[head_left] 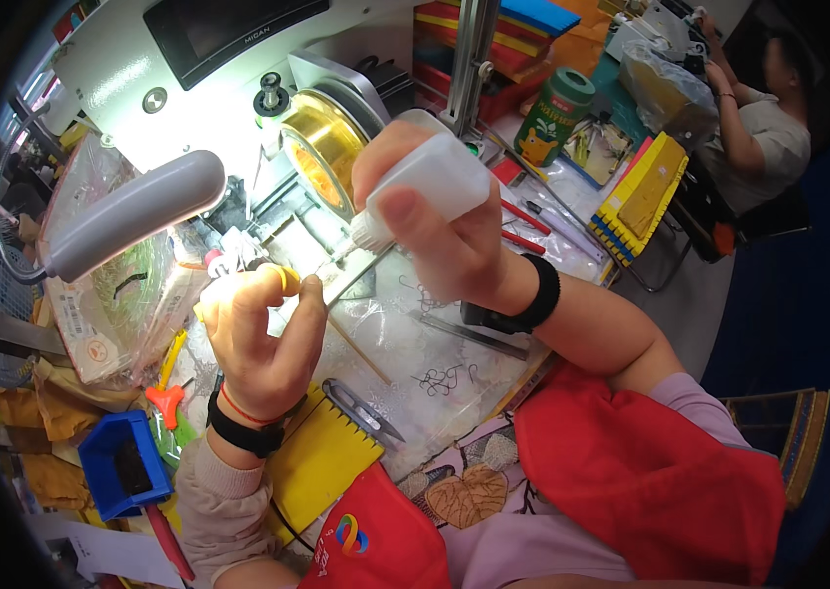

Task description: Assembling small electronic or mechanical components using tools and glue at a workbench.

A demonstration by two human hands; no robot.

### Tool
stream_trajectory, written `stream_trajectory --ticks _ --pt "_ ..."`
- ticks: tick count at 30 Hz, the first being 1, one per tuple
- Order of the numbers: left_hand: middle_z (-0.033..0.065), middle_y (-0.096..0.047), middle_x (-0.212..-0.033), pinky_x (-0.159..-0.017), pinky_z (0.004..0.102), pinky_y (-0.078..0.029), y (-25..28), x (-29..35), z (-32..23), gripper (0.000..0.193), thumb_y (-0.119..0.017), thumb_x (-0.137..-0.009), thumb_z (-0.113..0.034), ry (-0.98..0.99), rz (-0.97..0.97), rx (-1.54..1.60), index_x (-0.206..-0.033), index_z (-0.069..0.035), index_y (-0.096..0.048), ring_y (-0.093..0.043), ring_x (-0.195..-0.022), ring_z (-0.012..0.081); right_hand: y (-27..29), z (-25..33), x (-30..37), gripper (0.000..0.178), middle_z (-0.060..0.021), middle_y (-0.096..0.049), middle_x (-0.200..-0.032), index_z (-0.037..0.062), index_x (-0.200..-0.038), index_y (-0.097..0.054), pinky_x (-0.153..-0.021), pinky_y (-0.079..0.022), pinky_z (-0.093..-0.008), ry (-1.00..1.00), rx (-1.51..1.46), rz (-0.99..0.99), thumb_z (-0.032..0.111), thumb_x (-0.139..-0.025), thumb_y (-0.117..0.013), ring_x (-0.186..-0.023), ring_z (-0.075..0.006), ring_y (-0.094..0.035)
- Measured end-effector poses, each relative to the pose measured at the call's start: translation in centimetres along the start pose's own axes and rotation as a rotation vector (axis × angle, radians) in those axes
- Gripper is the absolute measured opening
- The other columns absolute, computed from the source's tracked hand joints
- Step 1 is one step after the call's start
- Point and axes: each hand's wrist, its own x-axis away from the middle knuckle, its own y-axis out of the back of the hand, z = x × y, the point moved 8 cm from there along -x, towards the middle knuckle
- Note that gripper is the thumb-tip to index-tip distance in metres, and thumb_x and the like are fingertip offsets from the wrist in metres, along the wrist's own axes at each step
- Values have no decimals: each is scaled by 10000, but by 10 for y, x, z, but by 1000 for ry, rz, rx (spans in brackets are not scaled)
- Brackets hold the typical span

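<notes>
My right hand (464,236) grips a white plastic squeeze bottle (444,177), tilted with its ribbed cap and nozzle pointing down and left. The nozzle tip is just above and beside the fingertips of my left hand (268,344). Thumb and fingers of that left hand are pinched together, with yellow covers on some fingertips; what lies between them is too small to make out. Behind the hands stands a spool of golden line (322,147) at the lit machine (228,88). Small dark hooks (444,380) lie scattered on the table near my right wrist.
A grey lamp (135,216) reaches in from the left. Tweezers (474,336), thread snips (361,410) and a yellow board (322,461) lie near me. A blue bin (125,466) sits lower left, a green canister (557,116) at the back. Another person (759,137) works far right.
</notes>
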Motion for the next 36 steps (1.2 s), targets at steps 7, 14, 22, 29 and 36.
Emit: stream_trajectory --ticks 7,14,22,29,36 --pt "113 -635 -939 -720 378 -460 -7 -1 5 218 -697 -653 45 49 17 50 -864 4 -663 -618 -810 284 97 17 -19 340 -87 -600 -732 38 -1186 -470 -455 -347 -200 -199 8 -405 325 -1007 -509 -567 -86 -511" --pt "141 -617 -991 -749 393 -477 -13 4 6 199 -672 -709 75 130 57 65 -896 10 -653 -609 -866 310 251 12 -23 314 -211 -631 -961 48 -1142 -415 -643 -523 -420 26 1046 -652 279 -985 -559 -766 -332 -666" --pt "152 -618 -992 -772 408 -485 -18 5 6 185 -678 -733 83 156 26 92 -895 13 -620 -618 -868 331 224 -7 -6 517 -271 -406 -1224 -15 -1237 -422 -886 -465 -471 -41 1393 -447 186 -847 -696 -1041 -444 -534" --pt "153 -655 -986 -789 360 -501 -20 -6 0 178 -688 -737 116 148 94 208 -880 28 -626 -639 -875 313 46 -2 144 309 -178 -536 -991 24 -881 -590 -885 -439 -438 -572 817 902 288 -788 -721 -1009 -344 -522" --pt "106 -593 -870 -660 368 -424 -27 -7 -4 189 -663 -629 81 61 111 288 -769 4 -563 -562 -715 274 39 15 112 230 -157 -604 -830 66 -922 -555 -658 -495 -440 -659 1005 822 246 -838 -672 -774 -346 -627"
